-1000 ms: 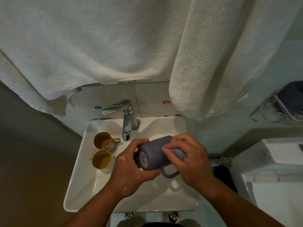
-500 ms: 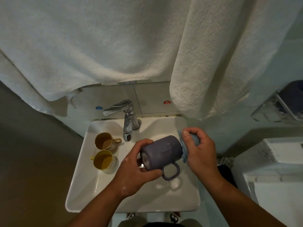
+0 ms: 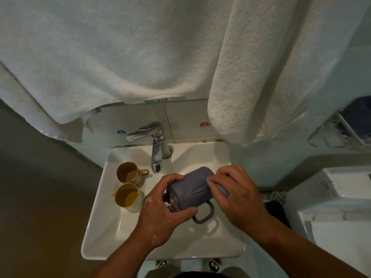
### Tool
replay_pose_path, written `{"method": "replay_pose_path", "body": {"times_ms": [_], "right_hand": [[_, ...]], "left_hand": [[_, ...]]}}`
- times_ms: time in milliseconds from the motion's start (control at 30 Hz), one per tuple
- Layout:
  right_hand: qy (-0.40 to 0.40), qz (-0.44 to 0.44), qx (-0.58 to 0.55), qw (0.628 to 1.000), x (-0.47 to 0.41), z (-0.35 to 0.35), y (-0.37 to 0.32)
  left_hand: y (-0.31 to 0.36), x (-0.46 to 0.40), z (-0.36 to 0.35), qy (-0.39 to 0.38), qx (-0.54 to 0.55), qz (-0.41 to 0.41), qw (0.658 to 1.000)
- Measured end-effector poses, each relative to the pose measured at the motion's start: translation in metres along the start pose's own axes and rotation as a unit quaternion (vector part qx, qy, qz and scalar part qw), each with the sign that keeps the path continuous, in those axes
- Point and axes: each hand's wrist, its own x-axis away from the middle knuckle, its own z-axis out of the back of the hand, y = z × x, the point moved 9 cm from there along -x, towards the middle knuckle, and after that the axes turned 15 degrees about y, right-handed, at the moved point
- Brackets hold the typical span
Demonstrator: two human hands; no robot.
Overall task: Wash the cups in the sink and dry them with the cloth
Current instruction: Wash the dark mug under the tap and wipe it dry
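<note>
**A:** so what's the purple mug point(image 3: 191, 190) like up close?

**B:** matte grey-purple, kinda chunky, with shallow ridges moulded into the side and a thick loop handle pointing down toward the basin. It's held on its side over the middle of the sink point(image 3: 104, 227) — not touching the bottom. The end facing the left hand point(image 3: 160, 219) looks pale and shiny, can't tell whether that's the base or the mouth.

**A:** and the hands?

**B:** left hand is wrapped round that end, fingers point(image 3: 174, 178) curled over the top and thumb clamped underneath. Right hand point(image 3: 239, 194) is at the opposite end, fingers bent and pinching a small light-blue cloth point(image 3: 221, 189) against the mug — only a sliver of cloth shows between them.

**A:** other cups?

**B:** two mustard-yellow cups, smooth and round, upright on the left side of the basin, just beside each other. The far one point(image 3: 128, 172) has its handle pointing right toward the tap, the near one point(image 3: 126, 195) has its handle on the left.

**A:** rest of the place?

**B:** glossy white rectangular sink, chrome faucet point(image 3: 154, 145) at the back, and two fluffy white terry towels point(image 3: 112, 57) hanging above it.
</note>
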Motion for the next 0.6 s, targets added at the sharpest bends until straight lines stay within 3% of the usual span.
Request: {"method": "replay_pose_path", "body": {"times_ms": [167, 500, 600], "right_hand": [[0.021, -0.08, 0.008, 0.997, -0.003, 0.002, 0.012], [0.016, -0.066, 0.013, 0.998, -0.005, 0.005, 0.006], [0.031, -0.099, 0.024, 0.994, -0.006, 0.008, 0.011]], "left_hand": [[0.006, -0.004, -0.001, -0.002, 0.0, -0.005, 1.0], [0.012, -0.007, -0.002, -0.002, -0.011, -0.022, 1.0], [0.013, -0.006, -0.001, -0.001, -0.012, -0.028, 1.0]]}}
